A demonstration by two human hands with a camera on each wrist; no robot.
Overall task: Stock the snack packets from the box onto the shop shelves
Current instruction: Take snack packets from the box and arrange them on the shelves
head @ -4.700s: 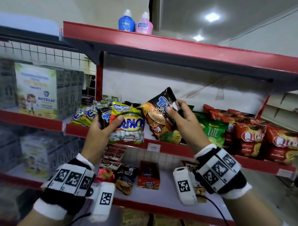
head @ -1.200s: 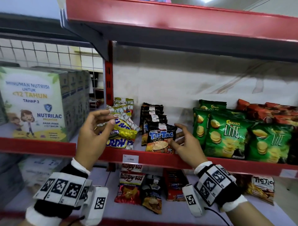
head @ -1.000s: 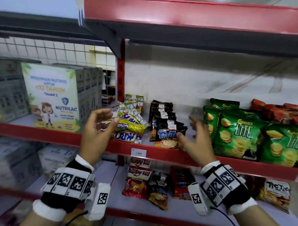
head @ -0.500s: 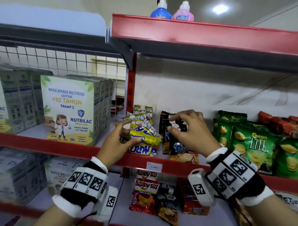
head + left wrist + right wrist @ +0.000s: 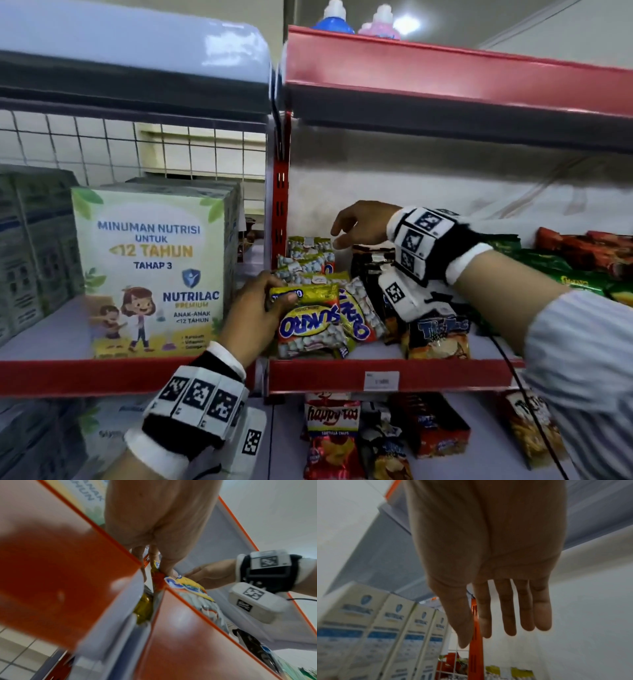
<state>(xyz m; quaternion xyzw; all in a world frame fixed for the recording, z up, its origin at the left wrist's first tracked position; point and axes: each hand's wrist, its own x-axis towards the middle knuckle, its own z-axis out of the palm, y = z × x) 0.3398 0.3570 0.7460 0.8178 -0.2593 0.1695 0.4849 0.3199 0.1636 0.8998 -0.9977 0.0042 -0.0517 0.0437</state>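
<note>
Care suits this step: left hand point(image 5: 253, 308) pinching the Sukro packet point(image 5: 308, 325) by its top seam should stand it upright just right of the red post point(image 5: 281, 205), while the right hand point(image 5: 363, 222), fingers straight and empty, steadies the row behind.

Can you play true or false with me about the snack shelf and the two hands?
1. The left hand pinches the top edge of a yellow Sukro packet. True.
2. The right hand is gripping a green chip bag. False: its fingers are straight and hold nothing, reaching over the back of the Sukro row.
3. A Tic Tac packet stands at the front of the shelf, right of the Sukro packets. True.
4. The Nutrilac box sits right of the snacks. False: it is on the left, past the red upright.
5. A Happy Tos bag lies on the shelf below. True.
</note>
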